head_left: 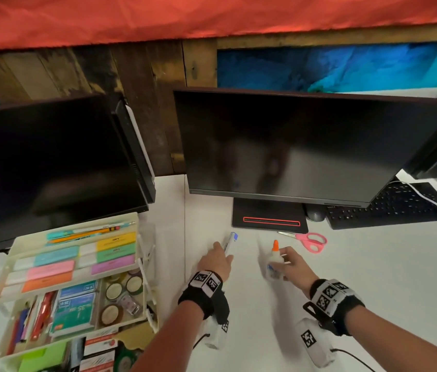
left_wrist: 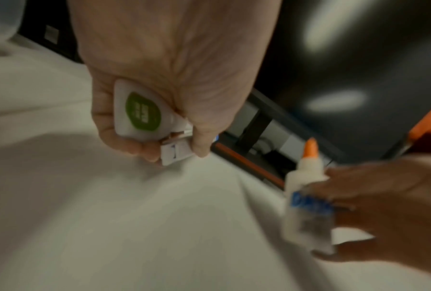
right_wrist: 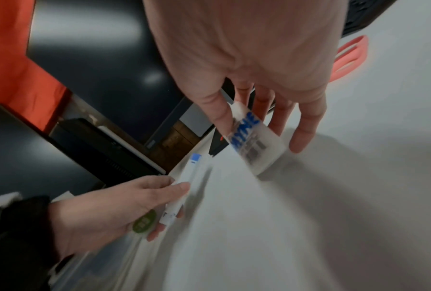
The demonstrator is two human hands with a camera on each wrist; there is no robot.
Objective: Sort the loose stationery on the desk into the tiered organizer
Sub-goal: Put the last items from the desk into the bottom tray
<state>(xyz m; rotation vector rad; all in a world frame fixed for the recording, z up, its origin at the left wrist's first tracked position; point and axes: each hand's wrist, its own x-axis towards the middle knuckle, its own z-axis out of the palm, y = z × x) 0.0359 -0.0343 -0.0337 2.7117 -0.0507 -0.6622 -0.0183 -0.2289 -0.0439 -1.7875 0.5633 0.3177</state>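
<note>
My left hand (head_left: 216, 260) grips a white pen with a blue cap (head_left: 229, 241) between thumb and fingers. It also holds a small white item with a green label (left_wrist: 140, 112) against the palm. To its right, my right hand (head_left: 292, 267) pinches a white glue bottle with an orange tip (head_left: 273, 261), tilted and low over the white desk. I cannot tell whether the bottle touches the desk. Its blue label (right_wrist: 247, 126) is blurred. The cream tiered organizer (head_left: 134, 221) stands at the left, holding sticky notes, tape rolls and pens.
Pink scissors (head_left: 310, 241) lie on the desk just beyond my right hand. A dark monitor on a black base (head_left: 269, 216) stands behind both hands. Another monitor (head_left: 50, 162) is behind the organizer. A black keyboard (head_left: 389, 208) and a mouse (head_left: 315, 214) lie at the back right.
</note>
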